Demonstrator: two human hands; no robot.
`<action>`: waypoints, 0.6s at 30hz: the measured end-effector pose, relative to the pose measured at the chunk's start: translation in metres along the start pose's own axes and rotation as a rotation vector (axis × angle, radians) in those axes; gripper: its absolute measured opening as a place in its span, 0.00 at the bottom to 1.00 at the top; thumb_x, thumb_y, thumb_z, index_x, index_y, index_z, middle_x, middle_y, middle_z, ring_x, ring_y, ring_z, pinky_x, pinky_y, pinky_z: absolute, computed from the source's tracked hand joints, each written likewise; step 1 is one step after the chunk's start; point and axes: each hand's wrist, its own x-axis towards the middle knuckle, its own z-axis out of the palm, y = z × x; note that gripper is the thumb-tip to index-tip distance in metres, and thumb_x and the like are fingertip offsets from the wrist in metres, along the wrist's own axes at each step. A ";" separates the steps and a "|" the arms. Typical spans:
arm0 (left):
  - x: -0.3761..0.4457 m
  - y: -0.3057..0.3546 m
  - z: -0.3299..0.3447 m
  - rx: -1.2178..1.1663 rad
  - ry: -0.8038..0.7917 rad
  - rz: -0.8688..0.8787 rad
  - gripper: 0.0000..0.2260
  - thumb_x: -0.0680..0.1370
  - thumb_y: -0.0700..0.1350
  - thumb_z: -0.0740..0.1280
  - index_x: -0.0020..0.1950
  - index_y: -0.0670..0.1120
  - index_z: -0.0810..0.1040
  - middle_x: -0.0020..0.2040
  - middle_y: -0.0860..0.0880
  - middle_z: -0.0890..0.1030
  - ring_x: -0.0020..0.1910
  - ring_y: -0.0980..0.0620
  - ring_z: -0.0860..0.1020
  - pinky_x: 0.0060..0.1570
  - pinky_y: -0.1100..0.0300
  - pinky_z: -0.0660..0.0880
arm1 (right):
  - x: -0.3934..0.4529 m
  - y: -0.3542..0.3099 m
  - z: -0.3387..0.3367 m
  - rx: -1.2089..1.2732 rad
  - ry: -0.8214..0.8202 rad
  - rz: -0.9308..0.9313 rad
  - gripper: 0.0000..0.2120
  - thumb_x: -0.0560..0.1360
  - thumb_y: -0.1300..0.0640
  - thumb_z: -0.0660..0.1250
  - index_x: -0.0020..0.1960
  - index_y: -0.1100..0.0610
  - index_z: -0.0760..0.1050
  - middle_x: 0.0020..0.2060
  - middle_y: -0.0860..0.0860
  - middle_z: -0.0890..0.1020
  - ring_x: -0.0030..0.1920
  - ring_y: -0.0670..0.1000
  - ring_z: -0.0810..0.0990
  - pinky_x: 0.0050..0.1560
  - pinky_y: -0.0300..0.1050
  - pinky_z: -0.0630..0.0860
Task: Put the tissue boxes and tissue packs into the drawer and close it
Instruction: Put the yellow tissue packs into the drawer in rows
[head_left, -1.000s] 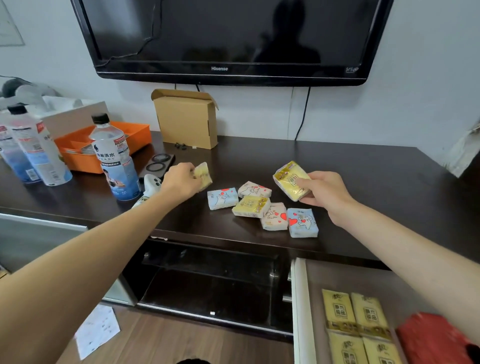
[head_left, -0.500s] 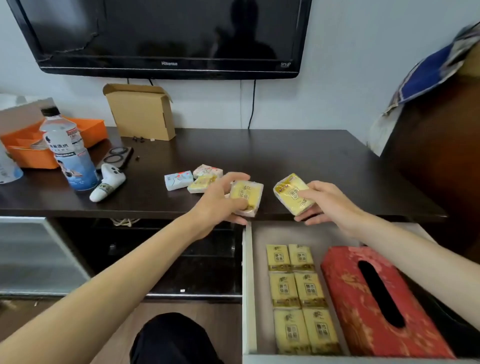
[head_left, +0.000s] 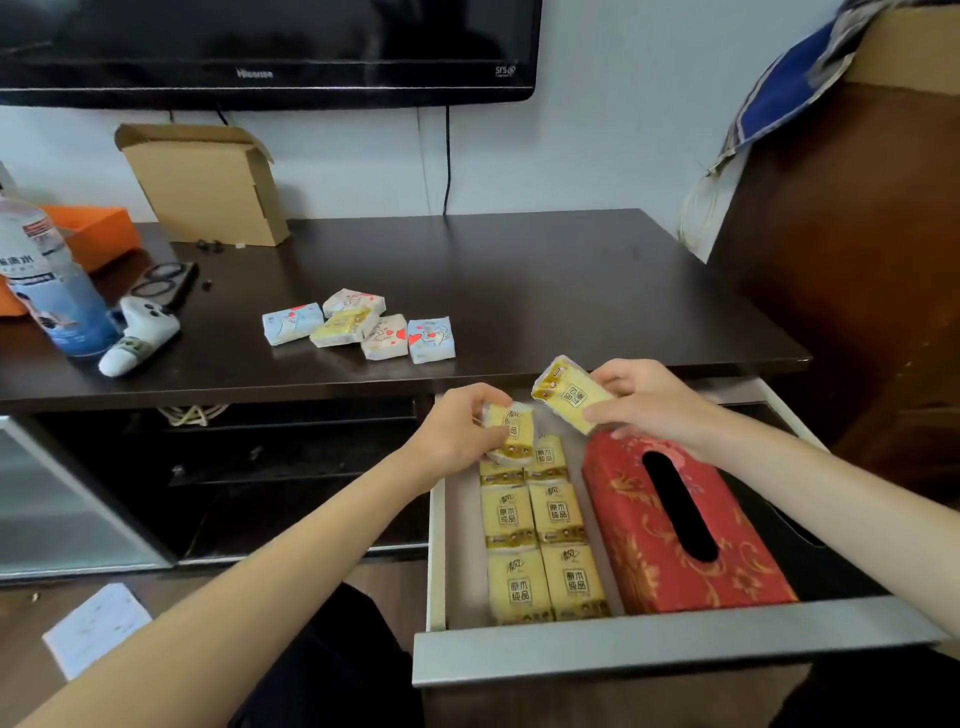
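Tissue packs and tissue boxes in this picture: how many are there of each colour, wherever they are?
Yellow plastic-wrapped tissue packs: 9
Blue-and-white plastic-wrapped tissue packs: 2
Pink-and-white plastic-wrapped tissue packs: 2
Red patterned tissue box: 1
Total: 14

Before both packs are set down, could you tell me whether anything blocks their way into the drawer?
Nothing visible does. The left hand and right hand hold yellow packs over the open drawer, above its far end; packs and a red tissue box already lie below.
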 end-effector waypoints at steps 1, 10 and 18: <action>0.001 -0.001 0.001 0.015 0.009 -0.006 0.16 0.77 0.39 0.72 0.63 0.49 0.76 0.56 0.49 0.82 0.52 0.52 0.83 0.46 0.52 0.84 | 0.001 0.002 0.000 -0.014 0.016 -0.012 0.14 0.73 0.62 0.76 0.57 0.53 0.81 0.49 0.51 0.87 0.46 0.49 0.87 0.42 0.43 0.81; 0.014 -0.021 0.007 0.139 0.078 -0.097 0.18 0.74 0.39 0.75 0.54 0.53 0.70 0.52 0.51 0.79 0.48 0.54 0.82 0.46 0.57 0.83 | 0.011 0.014 0.011 -0.164 0.043 -0.091 0.13 0.74 0.56 0.77 0.56 0.50 0.81 0.46 0.49 0.86 0.45 0.48 0.86 0.46 0.45 0.81; 0.019 -0.022 0.022 0.364 -0.047 -0.165 0.24 0.75 0.39 0.73 0.67 0.50 0.66 0.62 0.47 0.74 0.55 0.51 0.78 0.44 0.61 0.79 | 0.005 0.021 0.045 -0.760 0.045 -0.310 0.04 0.81 0.50 0.64 0.51 0.44 0.78 0.39 0.41 0.85 0.48 0.41 0.79 0.64 0.53 0.68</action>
